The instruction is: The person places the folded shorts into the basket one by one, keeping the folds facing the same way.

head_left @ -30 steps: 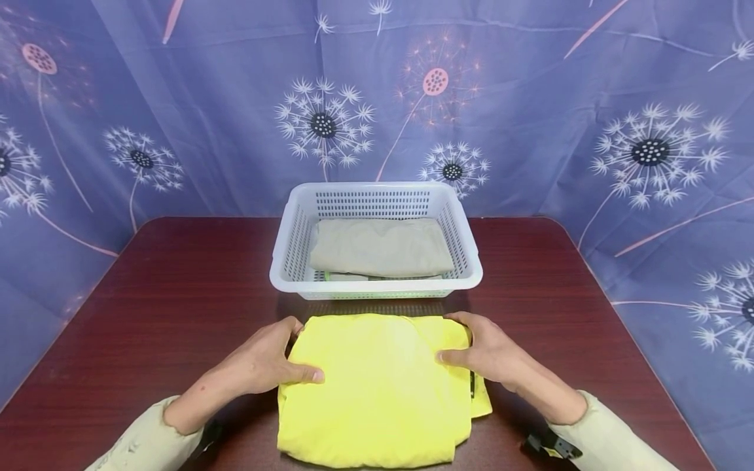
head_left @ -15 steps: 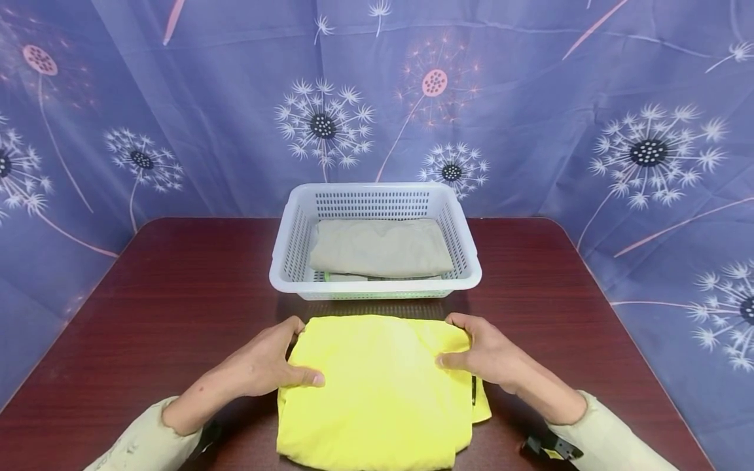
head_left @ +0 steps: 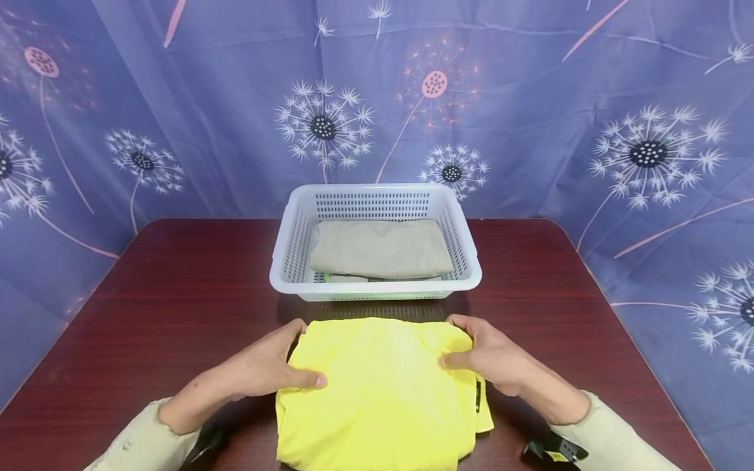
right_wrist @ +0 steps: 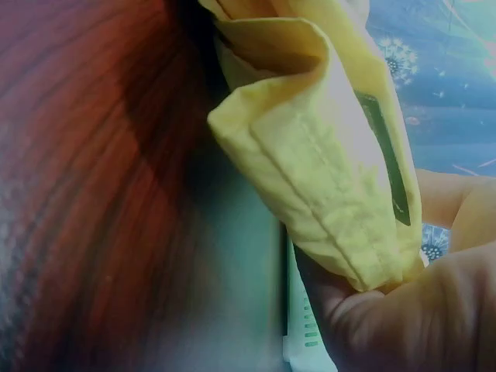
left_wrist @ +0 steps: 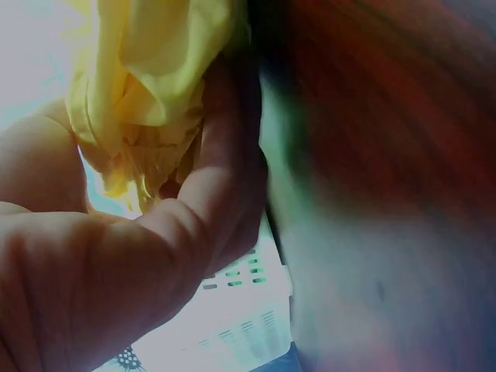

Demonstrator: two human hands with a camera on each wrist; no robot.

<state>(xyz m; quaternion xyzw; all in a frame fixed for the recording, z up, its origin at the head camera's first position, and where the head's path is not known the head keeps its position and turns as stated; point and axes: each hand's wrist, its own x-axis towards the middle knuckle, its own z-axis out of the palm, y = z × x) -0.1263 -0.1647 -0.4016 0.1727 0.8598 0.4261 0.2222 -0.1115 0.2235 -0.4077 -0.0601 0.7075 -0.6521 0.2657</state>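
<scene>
A folded yellow garment (head_left: 377, 392) lies in front of the person in the head view, and its near edge runs out of the picture. My left hand (head_left: 259, 366) grips its far left side, thumb on top and fingers underneath. On the far right side my right hand (head_left: 495, 356) holds it the same way. Loose layers of the yellow cloth (left_wrist: 163, 62) hang between thumb and fingers in the left wrist view. The right wrist view shows a hemmed fold (right_wrist: 310, 178) and a dark strip (right_wrist: 385, 155) on the cloth.
Behind the garment stands a white perforated basket (head_left: 377, 286) with a folded grey-beige cloth (head_left: 381, 248) in it. Both are on a dark red wooden table (head_left: 194, 281). A blue curtain with dandelion prints (head_left: 235, 98) hangs around the table's far side.
The garment's far edge has shifted slightly towards the person. More of the dark strip shows at its right side. Both hands keep their hold.
</scene>
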